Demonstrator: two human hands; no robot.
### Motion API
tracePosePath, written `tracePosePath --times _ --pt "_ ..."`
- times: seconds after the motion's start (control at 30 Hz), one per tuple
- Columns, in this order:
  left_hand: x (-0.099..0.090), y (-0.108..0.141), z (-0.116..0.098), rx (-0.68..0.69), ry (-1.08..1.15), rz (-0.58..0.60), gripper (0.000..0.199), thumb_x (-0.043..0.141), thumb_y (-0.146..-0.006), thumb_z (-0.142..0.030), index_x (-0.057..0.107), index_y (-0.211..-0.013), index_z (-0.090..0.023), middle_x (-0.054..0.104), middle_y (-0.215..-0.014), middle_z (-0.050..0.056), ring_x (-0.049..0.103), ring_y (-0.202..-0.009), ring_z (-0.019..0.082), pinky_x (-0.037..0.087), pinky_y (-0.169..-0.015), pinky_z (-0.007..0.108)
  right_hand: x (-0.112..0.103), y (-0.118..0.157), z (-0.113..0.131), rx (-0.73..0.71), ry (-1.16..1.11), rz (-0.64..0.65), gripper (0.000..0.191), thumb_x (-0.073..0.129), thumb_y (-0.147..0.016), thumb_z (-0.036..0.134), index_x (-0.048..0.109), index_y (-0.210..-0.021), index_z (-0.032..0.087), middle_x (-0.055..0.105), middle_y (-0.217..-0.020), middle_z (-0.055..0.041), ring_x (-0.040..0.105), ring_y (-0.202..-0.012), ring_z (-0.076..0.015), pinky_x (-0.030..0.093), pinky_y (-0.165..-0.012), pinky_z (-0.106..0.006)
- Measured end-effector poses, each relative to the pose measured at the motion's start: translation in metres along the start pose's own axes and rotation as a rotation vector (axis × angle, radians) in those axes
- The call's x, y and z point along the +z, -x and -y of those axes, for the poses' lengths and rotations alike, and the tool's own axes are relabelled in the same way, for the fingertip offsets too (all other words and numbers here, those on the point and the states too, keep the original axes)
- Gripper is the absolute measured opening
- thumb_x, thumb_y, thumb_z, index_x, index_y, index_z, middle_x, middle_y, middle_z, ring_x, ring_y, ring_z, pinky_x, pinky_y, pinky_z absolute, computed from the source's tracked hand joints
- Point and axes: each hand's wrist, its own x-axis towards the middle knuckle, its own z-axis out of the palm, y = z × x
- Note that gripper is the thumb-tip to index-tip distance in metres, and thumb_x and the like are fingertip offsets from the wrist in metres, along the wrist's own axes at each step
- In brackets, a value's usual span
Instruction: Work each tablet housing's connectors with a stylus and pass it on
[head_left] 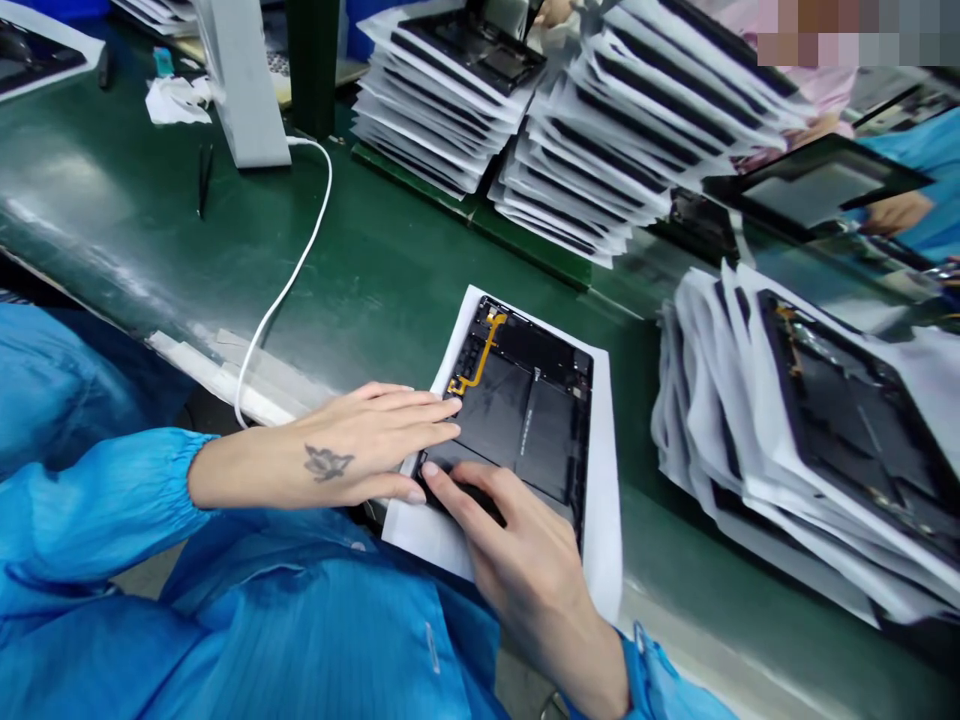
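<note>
An opened tablet [517, 410] lies face down on a white paper sheet [604, 480], showing dark battery panels and a yellow-orange flex cable [476, 352]. My left hand [375, 440] lies flat, with its fingertips on the tablet's left edge and nothing held. My right hand [517, 550] presses its fingers on a dark strip [466, 490] at the tablet's lower left corner. Its fingers cover that corner, and I cannot tell whether they pinch the strip.
Tall stacks of paper-interleaved tablets [622, 130] stand beyond the green bench [375, 240], and another [795, 450] lies right. A white cable [300, 270] runs past my left wrist. A co-worker's hand [892, 212] is at far right. Tweezers [204, 180] lie at back left.
</note>
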Motion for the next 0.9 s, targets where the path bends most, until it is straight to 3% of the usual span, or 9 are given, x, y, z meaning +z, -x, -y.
tracePosePath --times 0.23,0.43,0.53,0.6,0.73,0.9 --pt "0.006 0.0 0.002 0.025 -0.031 -0.037 0.054 0.048 -0.105 -0.042 0.044 -0.148 -0.011 0.04 -0.16 0.012 0.034 -0.151 0.021 0.026 -0.124 0.037 -0.016 -0.016 0.007 -0.181 0.21 0.064 0.031 0.037 -0.102 0.007 0.066 -0.115 0.006 0.071 -0.091 -0.0089 0.058 -0.069 -0.0159 0.042 -0.056 -0.031" --pt "0.006 0.002 0.005 0.036 0.043 -0.05 0.053 0.049 -0.105 -0.038 0.042 -0.151 -0.013 0.041 -0.159 0.013 0.033 -0.151 0.022 0.028 -0.123 0.04 -0.026 -0.032 0.005 -0.273 0.283 0.157 0.031 0.038 -0.103 0.011 0.069 -0.101 0.013 0.067 -0.077 -0.0029 0.057 -0.062 -0.0137 0.038 -0.05 -0.029" --pt "0.006 0.004 0.008 0.027 0.05 -0.033 0.057 0.052 -0.103 -0.042 0.039 -0.154 -0.018 0.039 -0.16 0.011 0.032 -0.152 0.022 0.028 -0.123 0.039 -0.025 -0.027 -0.005 -0.199 0.125 0.197 0.03 0.038 -0.103 0.014 0.066 -0.111 0.016 0.07 -0.088 -0.0042 0.062 -0.07 -0.0133 0.043 -0.052 -0.025" --pt "0.005 0.005 0.008 0.025 0.024 -0.009 0.062 0.052 -0.102 -0.045 0.035 -0.156 -0.019 0.032 -0.164 0.01 0.028 -0.153 0.022 0.025 -0.125 0.04 -0.023 -0.018 -0.008 -0.083 -0.022 0.191 0.035 0.037 -0.101 0.01 0.063 -0.122 0.02 0.071 -0.103 -0.0064 0.067 -0.083 -0.0139 0.051 -0.062 -0.023" --pt "-0.001 0.004 0.005 -0.013 0.02 0.044 0.064 0.054 -0.101 -0.046 0.033 -0.157 -0.022 0.021 -0.167 0.012 0.023 -0.155 0.026 0.027 -0.123 0.043 -0.017 -0.002 -0.004 0.127 -0.153 0.04 0.04 0.038 -0.099 0.006 0.061 -0.129 0.022 0.071 -0.113 -0.0083 0.069 -0.1 -0.0169 0.057 -0.082 -0.028" --pt "-0.004 0.0 0.002 -0.032 0.012 0.059 0.062 0.056 -0.1 -0.046 0.038 -0.155 -0.02 0.026 -0.165 0.015 0.026 -0.154 0.027 0.031 -0.121 0.046 -0.005 0.001 0.009 0.147 -0.119 -0.02 0.029 0.047 -0.102 0.015 0.066 -0.122 0.02 0.069 -0.104 -0.0085 0.069 -0.088 -0.0163 0.056 -0.071 -0.025"
